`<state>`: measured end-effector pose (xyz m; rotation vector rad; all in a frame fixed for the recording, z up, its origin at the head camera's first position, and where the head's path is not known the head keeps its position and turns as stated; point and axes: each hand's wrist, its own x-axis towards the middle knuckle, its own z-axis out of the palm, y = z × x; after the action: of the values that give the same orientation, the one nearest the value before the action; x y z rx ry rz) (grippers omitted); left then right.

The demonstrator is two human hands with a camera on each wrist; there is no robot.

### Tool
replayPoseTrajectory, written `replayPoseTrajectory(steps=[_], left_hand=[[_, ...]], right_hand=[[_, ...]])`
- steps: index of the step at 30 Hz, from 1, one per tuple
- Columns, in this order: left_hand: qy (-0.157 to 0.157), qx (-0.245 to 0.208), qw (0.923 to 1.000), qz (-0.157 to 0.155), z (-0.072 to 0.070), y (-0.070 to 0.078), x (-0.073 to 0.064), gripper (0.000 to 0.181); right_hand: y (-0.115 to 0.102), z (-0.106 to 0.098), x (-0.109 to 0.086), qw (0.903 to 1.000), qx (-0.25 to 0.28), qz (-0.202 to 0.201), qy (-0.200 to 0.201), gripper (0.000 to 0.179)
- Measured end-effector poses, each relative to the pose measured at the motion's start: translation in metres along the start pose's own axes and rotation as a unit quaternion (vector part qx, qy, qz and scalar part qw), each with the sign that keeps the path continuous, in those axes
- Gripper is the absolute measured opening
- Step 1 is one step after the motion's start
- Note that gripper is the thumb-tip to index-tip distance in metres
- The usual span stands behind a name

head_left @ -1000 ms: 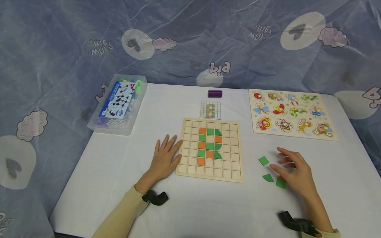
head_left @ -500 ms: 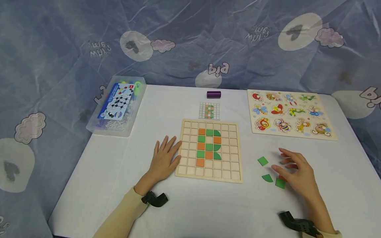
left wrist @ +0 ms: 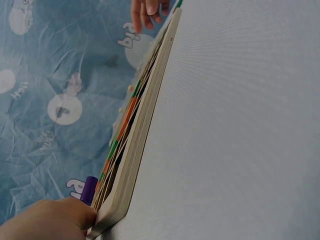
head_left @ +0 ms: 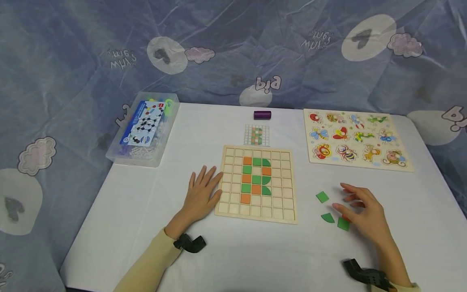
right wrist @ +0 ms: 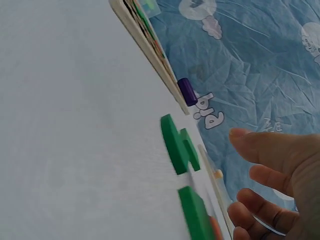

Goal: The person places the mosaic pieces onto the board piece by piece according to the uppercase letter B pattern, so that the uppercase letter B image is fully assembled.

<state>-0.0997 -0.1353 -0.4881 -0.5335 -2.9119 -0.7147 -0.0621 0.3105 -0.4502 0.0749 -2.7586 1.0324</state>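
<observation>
My left hand [head_left: 200, 196] lies flat with spread fingers, its fingertips and thumb at the left edge of a wooden grid board [head_left: 275, 209]. Orange and green squares and green quarter-circles fill several of the board's middle cells. To the right, my right hand [head_left: 365, 209] hovers with loosely bent fingers and nothing between them. Beside it on the cloth lie a green square [head_left: 322, 197], a green quarter-circle [head_left: 328, 218] and another green square [head_left: 343, 224]. An orange piece [head_left: 345, 218] is partly hidden behind the right thumb. A small pattern card [head_left: 257, 135] lies behind the board.
A clear plastic box [head_left: 144, 129] with a blue label stands at the back left. A purple cylinder [head_left: 262, 115] lies behind the card. At the back right is an insect picture board [head_left: 359, 140]. A patterned cloth [head_left: 219, 24] hangs behind the white table [head_left: 255, 255].
</observation>
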Motion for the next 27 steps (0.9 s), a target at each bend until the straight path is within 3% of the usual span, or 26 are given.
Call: replayPoseTrajectory(steps=[27], left_hand=[[0.004, 0.004, 1.0000, 0.003, 0.000, 0.000, 0.000, 0.051]], right_hand=[[0.006, 0.022, 0.003, 0.9983, -0.045, -0.034, -0.016, 0.060]])
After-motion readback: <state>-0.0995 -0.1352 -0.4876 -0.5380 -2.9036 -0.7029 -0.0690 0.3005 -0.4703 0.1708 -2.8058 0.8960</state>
